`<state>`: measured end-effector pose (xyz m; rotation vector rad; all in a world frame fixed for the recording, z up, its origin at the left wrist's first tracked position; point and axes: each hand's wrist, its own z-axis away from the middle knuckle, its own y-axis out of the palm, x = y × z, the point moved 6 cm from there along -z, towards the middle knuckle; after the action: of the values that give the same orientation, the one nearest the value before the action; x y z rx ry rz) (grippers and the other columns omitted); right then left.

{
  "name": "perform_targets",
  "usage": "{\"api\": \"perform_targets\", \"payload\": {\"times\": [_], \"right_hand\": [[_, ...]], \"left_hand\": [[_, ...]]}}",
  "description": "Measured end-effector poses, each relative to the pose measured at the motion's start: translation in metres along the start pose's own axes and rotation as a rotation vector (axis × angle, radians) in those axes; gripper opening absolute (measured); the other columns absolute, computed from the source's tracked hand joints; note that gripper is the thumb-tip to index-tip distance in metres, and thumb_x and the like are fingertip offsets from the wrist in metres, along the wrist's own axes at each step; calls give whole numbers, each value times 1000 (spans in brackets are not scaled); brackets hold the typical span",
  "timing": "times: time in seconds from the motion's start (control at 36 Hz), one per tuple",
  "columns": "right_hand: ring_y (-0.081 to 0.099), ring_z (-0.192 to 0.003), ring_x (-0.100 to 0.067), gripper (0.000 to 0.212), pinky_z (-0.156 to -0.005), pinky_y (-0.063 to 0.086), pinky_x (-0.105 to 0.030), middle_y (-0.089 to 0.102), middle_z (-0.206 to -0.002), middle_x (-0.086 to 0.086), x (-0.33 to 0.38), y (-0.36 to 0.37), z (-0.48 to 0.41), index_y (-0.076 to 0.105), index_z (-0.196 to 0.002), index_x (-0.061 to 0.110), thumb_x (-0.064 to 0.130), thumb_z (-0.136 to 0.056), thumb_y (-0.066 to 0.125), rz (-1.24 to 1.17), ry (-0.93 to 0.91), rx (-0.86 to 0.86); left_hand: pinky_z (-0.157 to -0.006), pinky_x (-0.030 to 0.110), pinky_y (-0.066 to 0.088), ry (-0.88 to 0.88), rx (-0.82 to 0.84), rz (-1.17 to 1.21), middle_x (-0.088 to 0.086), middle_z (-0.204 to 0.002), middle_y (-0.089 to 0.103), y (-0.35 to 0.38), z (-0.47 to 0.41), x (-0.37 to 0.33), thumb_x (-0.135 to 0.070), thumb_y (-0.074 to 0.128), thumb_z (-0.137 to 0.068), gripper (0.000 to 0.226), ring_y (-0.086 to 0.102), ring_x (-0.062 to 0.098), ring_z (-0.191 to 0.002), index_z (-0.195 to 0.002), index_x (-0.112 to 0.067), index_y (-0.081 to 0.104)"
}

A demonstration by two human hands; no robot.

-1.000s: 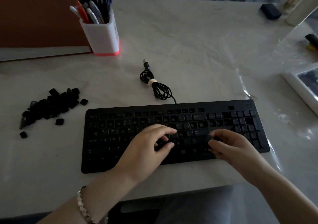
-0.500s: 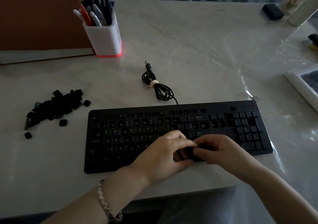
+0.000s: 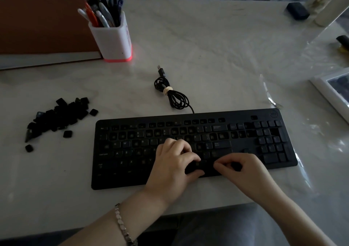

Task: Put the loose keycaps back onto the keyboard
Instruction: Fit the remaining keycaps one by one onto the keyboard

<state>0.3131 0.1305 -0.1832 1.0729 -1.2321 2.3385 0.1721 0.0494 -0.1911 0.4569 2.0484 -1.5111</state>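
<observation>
A: Quick rundown, big to small?
B: Counter (image 3: pixel 207 43) w/ a shiny clear cover (image 3: pixel 283 60). Keyboard (image 3: pixel 128 177) sits at its near edge. That's my ref pt for the rest.
A: Loose caps?
B: Pile (image 3: pixel 56 117) well left of the keyboard, level w/ its back rows, a few strays beside it. Plenty in there, so I'd say the task's nowhere near done.
A: Hands?
B: Both over the keyboard's bottom row, right of centre. Left hand (image 3: pixel 170 168): grip pinched on one end of a long cap (image 3: pixel 205 167). Right hand (image 3: pixel 245 172): grip pinched on the other end. Cap's low over the bottom row, prob the spacebar. Too dim to tell if it's touching.
A: Smaller stuff?
B: Bare sockets (image 3: pixel 274 131) here & there, e.g. the keyboard's right block.
A: What could go wrong?
B: Main one: the cap goes down skewed. A long cap needs both ends seated. Push one end first & the other pops up or a clip bends. Second: poor light, so it could go in flipped w/o anyone noticing. Third: the keyboard's on that slick cover, close to the edge, so a hard press could shove it. And if a pinch slips, the cap drops off the keyboard's front.
A: So?
B: Line up both ends, press evenly, gently.
</observation>
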Motion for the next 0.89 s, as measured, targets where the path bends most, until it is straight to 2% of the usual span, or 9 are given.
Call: {"api": "perform_targets", "payload": {"times": [0.11, 0.22, 0.36, 0.47, 0.75, 0.83, 0.89], "right_hand": [[52, -54, 5, 25, -56, 40, -9, 57, -52, 20, 4, 7, 1, 65, -62, 40, 21, -76, 74, 16, -27, 8], [52, -57, 8, 19, -55, 38, -7, 54, -49, 28, 8, 9, 0, 67, -66, 35, 21, -77, 74, 34, -51, -10], [50, -52, 7, 8, -50, 36, -9, 51, -45, 27, 10, 12, -3, 71, -70, 27, 24, -77, 74, 44, -42, -17], [52, -56, 11, 12, -52, 38, -8, 55, -49, 28, 8, 11, -4, 70, -68, 29, 22, -76, 75, 9, -7, -4], [58, -61, 6, 17, -54, 42, -10, 65, -58, 16, 5, 9, -3, 69, -64, 34, 23, -75, 75, -3, 43, 3], [64, -70, -11, 11, -63, 49, -24, 70, -71, 0, 6, 9, -3, 70, -67, 34, 29, -75, 74, 9, 68, 49], [64, -71, -15, 10, -65, 49, -27, 71, -73, -3, 6, 8, -2, 71, -68, 33, 29, -77, 72, 29, 69, 73]], "left_hand": [[-81, 18, 25, -18, -9, 16, -6, -86, 55, 3, 0, 0, -39, 75, -60, 26, 39, 9, -90, -81, -23, 73], [-80, 18, 25, -33, -13, 13, -8, -85, 55, 3, -1, 0, -41, 72, -59, 26, 39, 8, -89, -79, -25, 72], [-79, 19, 27, -45, -4, 33, -9, -84, 55, 4, -1, 1, -42, 71, -59, 24, 39, 8, -89, -78, -26, 73], [-79, 20, 27, -45, -5, 50, -9, -84, 55, 6, -2, 2, -42, 71, -60, 25, 39, 6, -90, -79, -26, 73], [-78, 20, 29, -21, -42, 49, -11, -83, 55, 7, -1, -1, -44, 71, -63, 26, 40, 7, -90, -80, -25, 73], [-81, 21, 27, 6, -44, 81, -11, -84, 54, 8, 0, -4, -49, 61, -70, 31, 41, 7, -91, -83, -23, 73], [-83, 20, 24, 33, -38, 89, -11, -86, 54, 8, -2, -8, -47, 58, -73, 32, 41, 7, -91, -85, -22, 73]]}}
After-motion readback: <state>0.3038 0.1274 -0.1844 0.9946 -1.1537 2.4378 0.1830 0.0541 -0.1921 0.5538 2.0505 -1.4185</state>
